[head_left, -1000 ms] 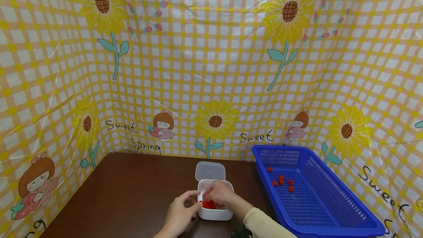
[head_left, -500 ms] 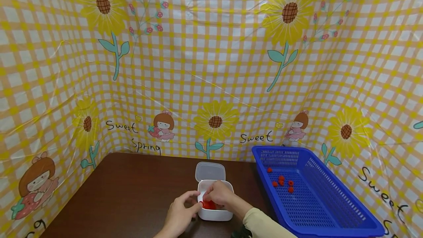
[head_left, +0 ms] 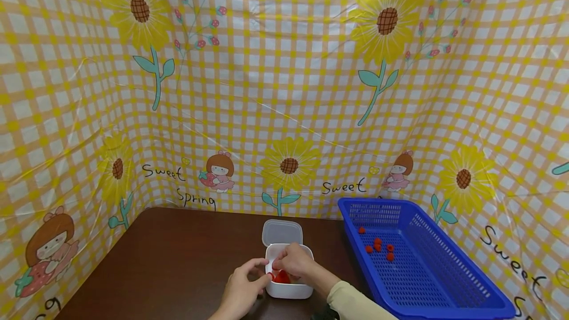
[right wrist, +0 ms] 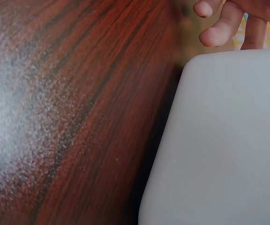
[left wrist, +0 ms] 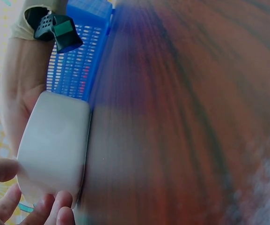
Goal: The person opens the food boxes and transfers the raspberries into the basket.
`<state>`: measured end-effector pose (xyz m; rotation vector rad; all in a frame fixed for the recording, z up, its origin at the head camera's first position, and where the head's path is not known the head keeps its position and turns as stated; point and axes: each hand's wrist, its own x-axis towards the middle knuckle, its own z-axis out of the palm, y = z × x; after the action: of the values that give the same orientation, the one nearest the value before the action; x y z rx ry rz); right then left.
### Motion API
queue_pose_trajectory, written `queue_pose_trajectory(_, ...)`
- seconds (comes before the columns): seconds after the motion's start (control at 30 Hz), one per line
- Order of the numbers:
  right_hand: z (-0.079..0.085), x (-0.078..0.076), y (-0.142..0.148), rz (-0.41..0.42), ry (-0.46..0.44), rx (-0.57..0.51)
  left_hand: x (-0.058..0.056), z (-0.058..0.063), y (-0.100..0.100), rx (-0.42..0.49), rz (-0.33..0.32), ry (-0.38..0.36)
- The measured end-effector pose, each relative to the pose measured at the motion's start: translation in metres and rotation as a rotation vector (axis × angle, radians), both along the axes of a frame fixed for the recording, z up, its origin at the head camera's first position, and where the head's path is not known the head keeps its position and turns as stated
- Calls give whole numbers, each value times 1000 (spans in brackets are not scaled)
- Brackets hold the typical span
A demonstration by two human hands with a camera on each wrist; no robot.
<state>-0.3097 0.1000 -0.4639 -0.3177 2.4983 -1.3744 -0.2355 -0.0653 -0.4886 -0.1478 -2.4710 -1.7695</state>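
Note:
A small white lidded box stands on the dark wooden table, its translucent lid folded back. Several red pieces, like small raspberries, lie inside. My left hand is at the box's left side, thumb and fingers loosely spread at its wall and rim; the right wrist view shows those fingers only slightly bent. My right hand reaches over the right rim into the box, fingers bent downward above the red pieces. Its fingertips are partly hidden, so whether they pinch a piece cannot be seen.
A blue perforated basket stands to the right of the box, near my right forearm. Several red pieces lie toward its left back. A checked, flower-printed sheet closes off the back and sides of the table.
Both hands stay almost where they were at the box. The red pieces under my right hand show slightly differently. The head view has tilted a little, shifting everything slightly down.

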Motion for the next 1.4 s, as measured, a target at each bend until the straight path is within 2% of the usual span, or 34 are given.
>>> queue_pose_trajectory(0.3, 6, 0, 3, -1, 7, -26, -2, -2, 1, 2, 4, 10)
queue_pose_trajectory(0.57, 23, 2, 7, -14, 66, 31, -1, -2, 1, 8, -1, 4)
queue_pose_trajectory(1.07, 54, -3, 28, -42, 32, -37, -5, -3, 1, 7, 3, -11)
queue_pose_trajectory(1.4, 66, -11, 48, -133, 42, -20, -3, -2, 2, 6, 12, -21)
